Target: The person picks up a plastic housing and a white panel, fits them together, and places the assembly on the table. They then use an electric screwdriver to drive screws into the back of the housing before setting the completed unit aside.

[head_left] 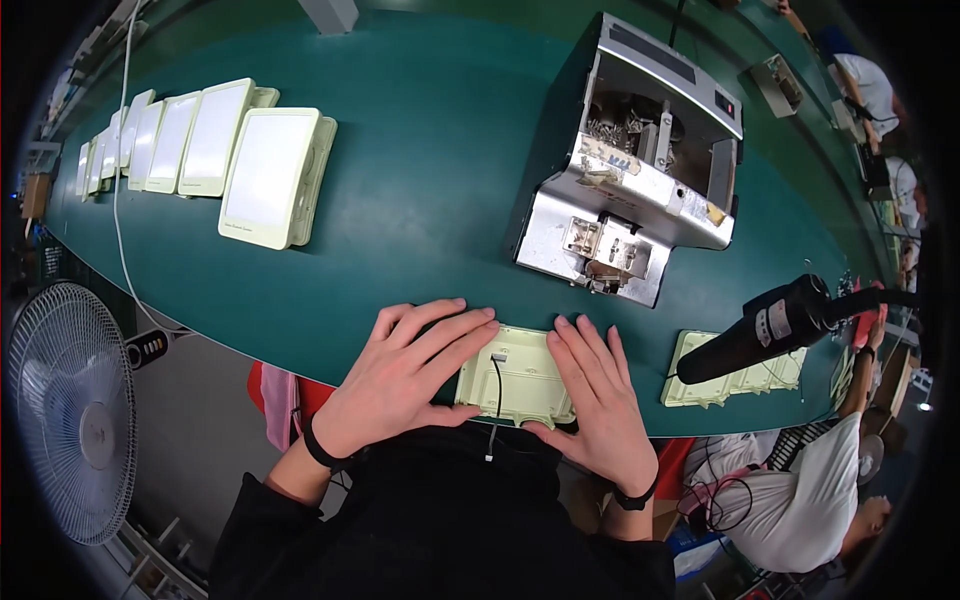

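Observation:
A pale green plastic housing (530, 375) lies at the table's near edge, its ribbed inner side up. A thin dark cable (499, 385) runs from a small socket in it over the near rim and ends in a white plug. My left hand (410, 370) rests along the housing's left side, fingers stretched out toward the far corner, thumb near the front rim. On the opposite side my right hand (600, 405) lies with its fingers extended and its thumb at the front rim. Parts of both sides of the housing are hidden under my hands.
A metal screw feeder (640, 190) with loose screws stands beyond my right hand. A black electric screwdriver (755, 330) extends over more green housings (690, 385) at right. White-faced panels (268, 175) stand in a row at far left. A fan (75, 415) and a co-worker (800, 490) flank me.

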Available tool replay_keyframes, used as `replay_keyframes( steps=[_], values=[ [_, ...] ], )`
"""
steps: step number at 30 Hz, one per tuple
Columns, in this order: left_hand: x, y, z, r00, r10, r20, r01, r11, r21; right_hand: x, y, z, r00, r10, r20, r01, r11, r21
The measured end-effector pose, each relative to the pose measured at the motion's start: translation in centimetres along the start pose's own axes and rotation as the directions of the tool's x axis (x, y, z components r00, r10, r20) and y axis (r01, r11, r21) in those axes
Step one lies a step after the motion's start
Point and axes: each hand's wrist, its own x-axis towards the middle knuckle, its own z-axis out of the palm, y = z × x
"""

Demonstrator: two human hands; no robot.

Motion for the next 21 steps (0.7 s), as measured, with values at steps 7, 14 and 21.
replay_keyframes(
  steps=[7,14,21],
  values=[
    [0.5,0.3,-0.5,1.0,0.008,0.008,-0.009,0.998,0.065,0.0,-0.2,0.3,1.0,0.022,-0.002,-0.022,1.0,0.002],
    [0.5,0.6,-2.1,0.998,0.062,-0.016,-0.064,0.969,-0.238,-1.4,-0.3,-1.4,0.997,-0.058,-0.045,0.057,0.998,-0.027],
    [0.2,6.7,0.6,0.971,0.188,0.151,-0.197,0.979,0.053,0.6,1.2,-7.1,0.411,0.266,-0.872,-0.075,0.963,0.259]
  ],
)
